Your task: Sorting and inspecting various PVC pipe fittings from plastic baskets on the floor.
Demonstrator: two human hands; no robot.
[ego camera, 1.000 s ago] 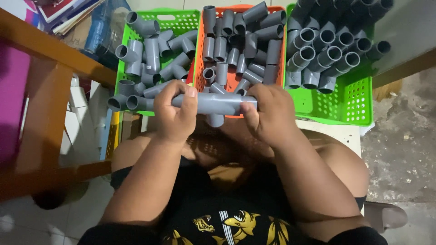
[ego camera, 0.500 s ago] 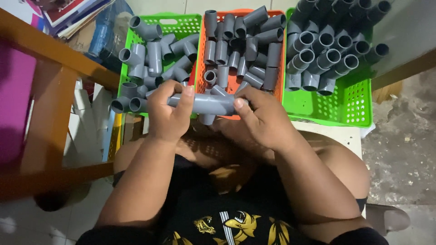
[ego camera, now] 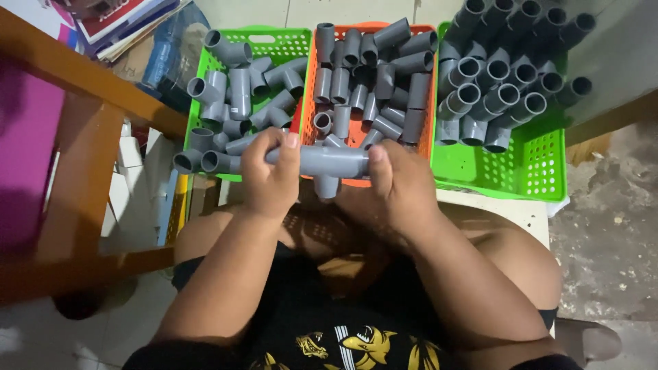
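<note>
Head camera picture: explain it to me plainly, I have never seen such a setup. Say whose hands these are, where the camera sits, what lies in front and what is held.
There is no machine here. A person wears a camera on the head, so it looks down over their lap at their own two bare hands. The left hand and right hand together hold a grey tee pipe fitting, one grip at each end, its short branch pointing down. Ahead stand three plastic baskets: a left green basket of tee fittings, an orange basket of short grey pipe pieces, and a right green basket of grey pipe sleeves. A wooden frame stands on the left.
</note>
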